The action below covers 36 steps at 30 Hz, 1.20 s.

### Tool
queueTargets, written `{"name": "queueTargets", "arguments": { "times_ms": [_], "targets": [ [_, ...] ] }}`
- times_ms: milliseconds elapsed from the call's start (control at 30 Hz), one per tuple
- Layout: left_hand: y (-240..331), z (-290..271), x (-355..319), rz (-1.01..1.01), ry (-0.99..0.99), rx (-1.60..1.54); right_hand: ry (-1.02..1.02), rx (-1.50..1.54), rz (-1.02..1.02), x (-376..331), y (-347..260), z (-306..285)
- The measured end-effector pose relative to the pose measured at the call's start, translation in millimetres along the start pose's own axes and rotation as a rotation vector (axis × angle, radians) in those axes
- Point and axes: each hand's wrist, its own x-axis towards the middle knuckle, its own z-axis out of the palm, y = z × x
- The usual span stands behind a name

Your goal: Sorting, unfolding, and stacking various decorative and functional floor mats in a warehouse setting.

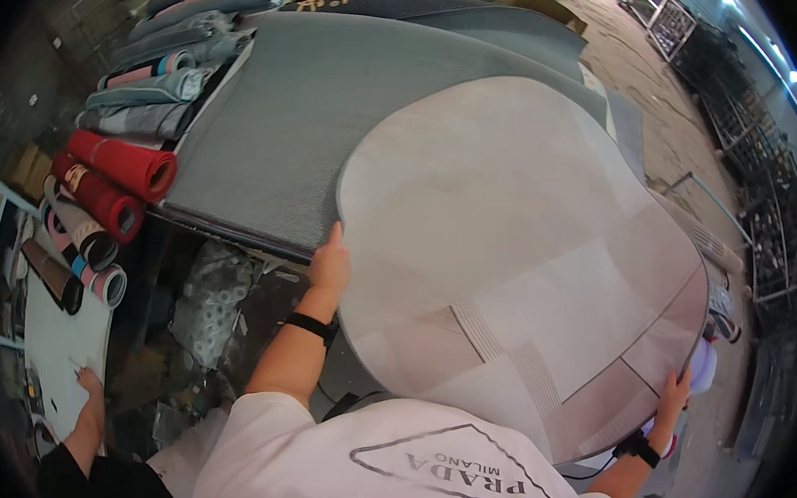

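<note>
A large, rounded, irregularly shaped beige mat [488, 195] spreads in front of me, with pinkish patches and striped bands across its near part. At its left edge my left hand [329, 262] is closed on the rim, one finger pointing up along it. My right hand [674, 398] grips the mat's edge at the lower right, with the fingers partly hidden behind it. The mat's far part overlaps a stack of grey matting [267, 119], and its near edge reaches my shirt.
Rolled red mats [125, 166] and several grey rolls [150, 119] lie at the left. A bag of small rolls [211, 301] sits below the table edge. At the far left, a co-worker's hand [89, 381] is over a white board [52, 361]. Metal racks [752, 156] line the right.
</note>
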Motion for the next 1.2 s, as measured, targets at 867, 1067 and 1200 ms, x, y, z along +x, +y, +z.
{"name": "queueTargets", "arguments": {
  "times_ms": [867, 1067, 1200],
  "targets": [
    [72.3, -57.1, -45.1, 0.292, 0.223, -0.423, 0.354, -0.041, -0.43, 37.4, -180.6, -48.5],
    [128.1, -57.1, -29.7, 0.313, 0.607, -0.754, 0.83, -0.078, -0.789, 7.7, -224.1, -163.5],
    [197.4, -78.3, 45.7, 0.463, 0.717, -0.947, 1.322, -0.559, -0.214, 4.4, -286.6, -163.9]
  ]
}}
